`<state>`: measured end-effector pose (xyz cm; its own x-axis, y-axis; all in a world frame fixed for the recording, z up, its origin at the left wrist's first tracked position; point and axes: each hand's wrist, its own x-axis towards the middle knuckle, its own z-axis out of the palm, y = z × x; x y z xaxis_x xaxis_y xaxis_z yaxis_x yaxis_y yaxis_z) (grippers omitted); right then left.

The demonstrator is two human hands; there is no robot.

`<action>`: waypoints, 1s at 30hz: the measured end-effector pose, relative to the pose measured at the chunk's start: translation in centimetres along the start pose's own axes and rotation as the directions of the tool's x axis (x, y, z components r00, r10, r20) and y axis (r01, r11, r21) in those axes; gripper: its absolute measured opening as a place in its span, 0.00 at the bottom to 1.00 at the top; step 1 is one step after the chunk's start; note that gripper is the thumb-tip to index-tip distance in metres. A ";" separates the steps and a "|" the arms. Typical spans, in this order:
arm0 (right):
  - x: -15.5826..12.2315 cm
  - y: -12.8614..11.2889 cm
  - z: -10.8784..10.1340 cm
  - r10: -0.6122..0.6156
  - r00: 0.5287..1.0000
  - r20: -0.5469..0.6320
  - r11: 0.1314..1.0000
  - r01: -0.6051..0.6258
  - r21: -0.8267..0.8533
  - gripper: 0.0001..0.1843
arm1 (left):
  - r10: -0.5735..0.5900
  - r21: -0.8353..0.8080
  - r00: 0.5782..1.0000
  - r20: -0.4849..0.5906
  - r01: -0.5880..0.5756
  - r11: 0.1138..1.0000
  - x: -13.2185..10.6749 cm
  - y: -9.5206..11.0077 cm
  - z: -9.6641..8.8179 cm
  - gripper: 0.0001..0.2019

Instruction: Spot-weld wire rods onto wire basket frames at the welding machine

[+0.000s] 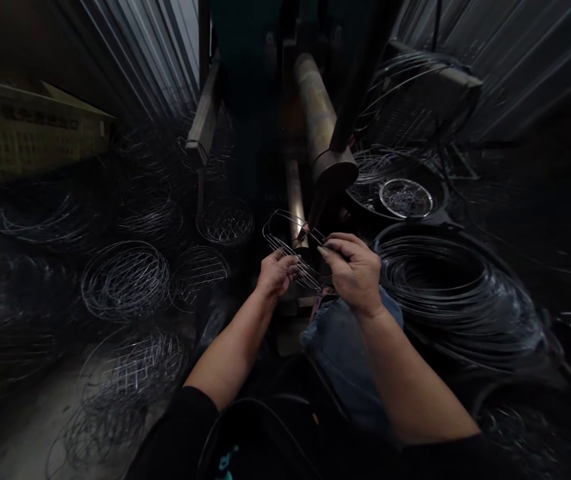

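My left hand (279,273) is closed on the near left edge of a round wire rack (288,248), a thin hoop with several parallel bars, held tilted. My right hand (352,270) is in a pinch at the rack's right side, its fingertips on a thin wire (318,235). Whether that wire is joined to the rack I cannot tell. A small reddish glow shows where the rack meets the tip of a machine's electrode, just above a lower metal rod (296,200). Over it juts a thick metal cylinder (322,127).
Heaps of round wire racks (126,280) lie on the floor to the left. At right are a big coil of wire (445,280) and a pan with a small bowl of metal bits (406,199). A yellow crate (35,133) stands at far left.
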<state>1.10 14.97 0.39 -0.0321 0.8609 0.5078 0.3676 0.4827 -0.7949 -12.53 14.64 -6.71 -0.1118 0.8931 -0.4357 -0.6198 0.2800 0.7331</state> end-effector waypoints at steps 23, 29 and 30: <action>-5.3 2.9 -3.2 0.126 0.992 -0.027 0.990 -0.124 0.065 0.10 | -0.066 0.000 0.997 0.031 0.066 0.998 -1.5 -1.6 0.8 0.13; -7.2 2.9 -3.8 0.000 0.999 -0.043 0.998 -0.002 -0.061 0.05 | -0.084 0.018 0.996 0.017 0.084 0.996 -3.2 -1.4 0.9 0.09; -6.8 2.4 -3.6 -0.018 0.999 -0.041 0.997 0.015 -0.072 0.05 | -0.092 0.016 0.996 0.010 0.092 0.996 -3.4 -1.2 0.9 0.08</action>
<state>5.54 9.71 -3.74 -0.0002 0.8448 0.5351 0.4331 0.4824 -0.7614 -10.77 11.62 -5.67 -0.0461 0.8670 -0.4962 -0.6149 0.3668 0.6981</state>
